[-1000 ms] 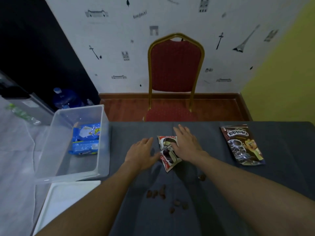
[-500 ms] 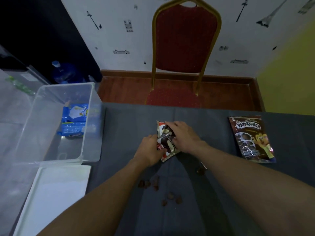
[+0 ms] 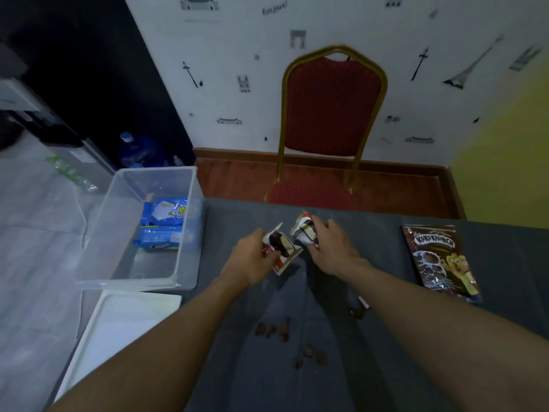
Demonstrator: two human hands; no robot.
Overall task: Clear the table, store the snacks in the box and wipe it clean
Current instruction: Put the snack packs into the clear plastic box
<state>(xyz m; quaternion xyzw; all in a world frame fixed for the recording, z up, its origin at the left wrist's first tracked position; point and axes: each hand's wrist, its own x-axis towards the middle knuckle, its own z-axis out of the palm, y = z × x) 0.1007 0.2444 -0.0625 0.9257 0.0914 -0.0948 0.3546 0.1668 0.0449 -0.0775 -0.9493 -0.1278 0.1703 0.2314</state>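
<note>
In the head view, the left hand (image 3: 251,260) has its fingers (image 3: 258,235) curled round a red-and-white snack packet (image 3: 283,248), thumb pressed on its front. Just beside it, the right hand (image 3: 334,248) pinches a second packet (image 3: 303,230) between thumb and fingers (image 3: 320,223). Both packets sit over the middle of the gray surface (image 3: 386,242), nearly touching. A Koko Krunch pouch (image 3: 439,260) lies flat to the right, well apart. Brown crumbs (image 3: 285,330) are scattered nearer the person. At the surface's left edge stands a clear plastic box (image 3: 118,221) holding blue snack packs (image 3: 165,224), with a white lid (image 3: 118,328) beside it.
</note>
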